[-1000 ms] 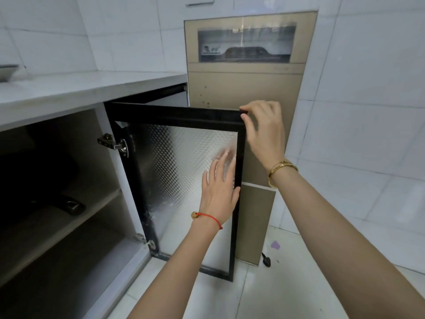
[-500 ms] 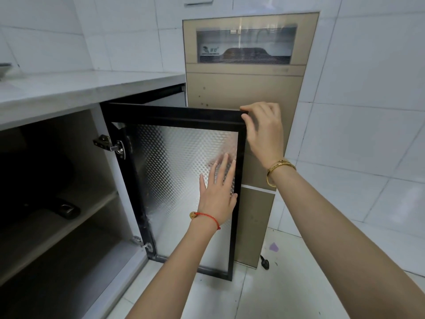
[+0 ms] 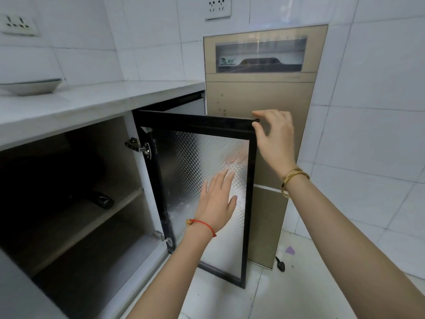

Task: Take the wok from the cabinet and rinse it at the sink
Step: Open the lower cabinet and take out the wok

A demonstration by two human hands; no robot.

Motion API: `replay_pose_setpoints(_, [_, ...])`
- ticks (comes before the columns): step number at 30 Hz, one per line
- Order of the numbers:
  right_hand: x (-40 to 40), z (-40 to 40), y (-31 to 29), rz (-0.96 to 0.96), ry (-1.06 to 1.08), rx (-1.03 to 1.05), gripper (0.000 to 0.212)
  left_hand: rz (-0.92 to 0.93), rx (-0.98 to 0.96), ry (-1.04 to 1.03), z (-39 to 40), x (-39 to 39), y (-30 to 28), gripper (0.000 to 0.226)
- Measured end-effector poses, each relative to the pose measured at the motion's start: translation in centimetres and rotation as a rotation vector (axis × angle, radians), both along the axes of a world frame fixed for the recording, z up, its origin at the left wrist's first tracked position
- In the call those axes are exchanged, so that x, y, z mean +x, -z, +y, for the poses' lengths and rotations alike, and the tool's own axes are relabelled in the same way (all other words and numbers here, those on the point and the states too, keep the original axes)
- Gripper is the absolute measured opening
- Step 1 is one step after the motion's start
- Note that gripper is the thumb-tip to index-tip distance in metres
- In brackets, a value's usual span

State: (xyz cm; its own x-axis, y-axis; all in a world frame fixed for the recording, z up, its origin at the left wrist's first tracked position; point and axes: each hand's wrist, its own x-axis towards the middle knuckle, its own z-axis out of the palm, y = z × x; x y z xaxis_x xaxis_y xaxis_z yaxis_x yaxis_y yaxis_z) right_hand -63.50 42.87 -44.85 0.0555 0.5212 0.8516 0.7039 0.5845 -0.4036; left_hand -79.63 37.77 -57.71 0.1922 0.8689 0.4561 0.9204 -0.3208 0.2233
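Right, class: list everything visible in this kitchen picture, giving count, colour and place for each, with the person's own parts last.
black-framed frosted-glass cabinet door: one, swung open, centre
dark pan handle: one, black, on cabinet shelf
shallow white dish: one, on worktop, far left
white stone worktop: one, above cabinet
tall gold appliance: one, beside cabinet
white wall sockets: two, on tiles
left hand: flat against door glass
right hand: pinching door's top corner
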Motion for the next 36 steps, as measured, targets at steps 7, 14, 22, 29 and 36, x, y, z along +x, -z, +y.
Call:
replay_pose_setpoints(7, [-4.0, -2.9, -0.5, -0.077, -0.100, 0.151, 0.024, -0.083, 0.031, -0.070, -4.5, -4.3, -1.6, 0.055])
replay_pose_setpoints(14, [-11.7, -5.5, 1.8, -0.111, -0.422, 0.033, 0.020, -0.077, 0.042, -0.288, -10.0, -10.0, -3.2, 0.053])
replay_pose_setpoints(22, [-21.5, -5.6, 5.5, -0.176, -0.649, -0.306, 0.022, -0.283, -0.094, -0.548, -14.3, -18.8, -2.7, 0.051])
replay_pose_setpoints(29, [-29.9, -3.6, 8.0, -0.275, -0.738, -0.532, 0.027, -0.522, -0.141, -0.675, -12.3, -25.7, -1.6, 0.051])
replay_pose_setpoints(36, [-37.7, 0.3, 10.3, -0.449, -0.742, -0.639, 0.040, -1.019, -0.169, -0.751, -6.7, -30.9, -0.4, 0.048])
